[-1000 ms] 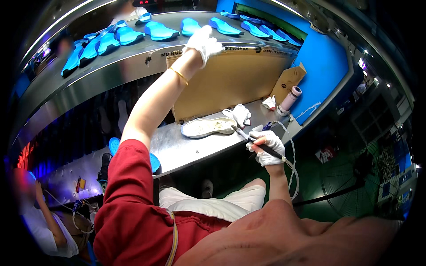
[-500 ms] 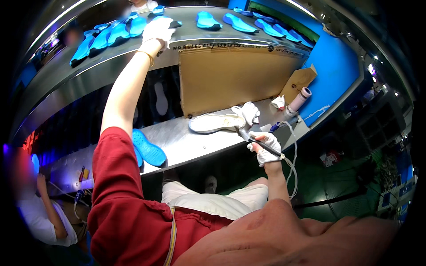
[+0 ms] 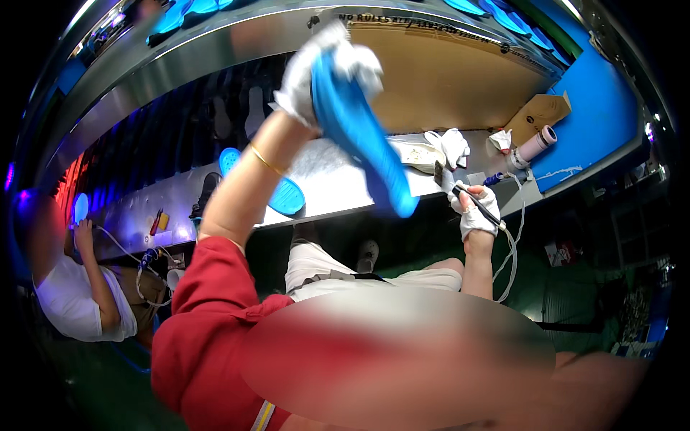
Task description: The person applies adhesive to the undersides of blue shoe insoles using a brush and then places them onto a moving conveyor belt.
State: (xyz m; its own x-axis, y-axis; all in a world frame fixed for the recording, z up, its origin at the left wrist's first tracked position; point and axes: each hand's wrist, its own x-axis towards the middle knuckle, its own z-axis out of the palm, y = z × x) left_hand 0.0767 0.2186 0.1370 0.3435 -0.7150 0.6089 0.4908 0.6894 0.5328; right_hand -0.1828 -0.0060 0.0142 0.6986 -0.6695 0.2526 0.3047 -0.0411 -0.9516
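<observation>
A blue shoe sole [image 3: 352, 129], blurred by motion, hangs over the front of the bench with my gloved left hand [image 3: 305, 79] closed round its upper end. My gloved right hand [image 3: 479, 212] grips a brush [image 3: 484, 205] by its black handle, with a pale tube trailing off it. The brush head is beside a white shoe-shaped piece [image 3: 419, 156] on the bench, partly hidden by the sole. A crumpled white cloth [image 3: 453, 147] lies against that piece. Left of these, another blue sole [image 3: 288, 197] with small holes lies at the bench edge, partly behind my left forearm.
The metal bench [image 3: 330, 194] runs across in front of me, below a conveyor edge [image 3: 215, 50] carrying blue soles. A cardboard sheet [image 3: 438, 79] stands behind it. A pink bottle [image 3: 535, 145] is at the right end. On the left sits a co-worker [image 3: 79, 294].
My left hand has come back from the conveyor toward me, now with a blue sole in it. My right hand still holds the brush. The whole view has shifted.
</observation>
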